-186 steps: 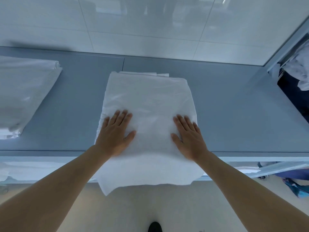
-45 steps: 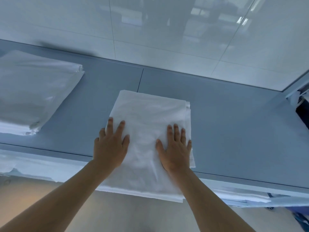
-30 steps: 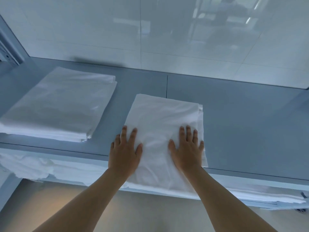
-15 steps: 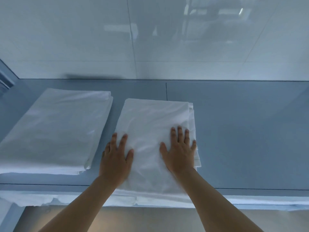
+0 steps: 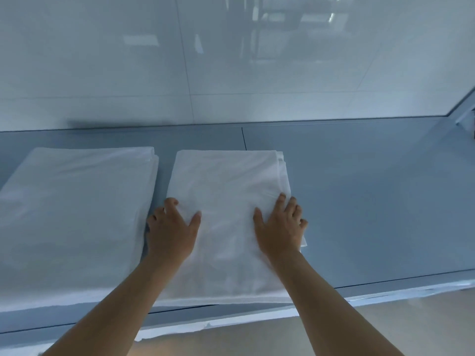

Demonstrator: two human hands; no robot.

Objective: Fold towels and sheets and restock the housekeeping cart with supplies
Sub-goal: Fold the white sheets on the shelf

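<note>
A folded white sheet (image 5: 228,206) lies flat on the grey-blue shelf top (image 5: 372,196), its near end reaching the front edge. My left hand (image 5: 171,232) is at the sheet's left edge, fingers curled down over that edge and thumb spread on top. My right hand (image 5: 280,227) lies on the sheet's right edge, thumb on top and fingers fairly straight, the outer ones reaching just past the edge. A second folded white sheet (image 5: 74,214) lies directly to the left, a narrow gap between the two.
A glossy white tiled wall (image 5: 231,60) rises behind the shelf. Bare shelf surface stretches to the right. White linen (image 5: 180,330) shows on a lower level under the front edge. A metal frame part (image 5: 465,116) is at the far right. Beige floor lies below.
Both hands slid outward from the top of the sheet to its side edges, and my left fingers curled over the left edge. The sheet now sits closer to the left stack.
</note>
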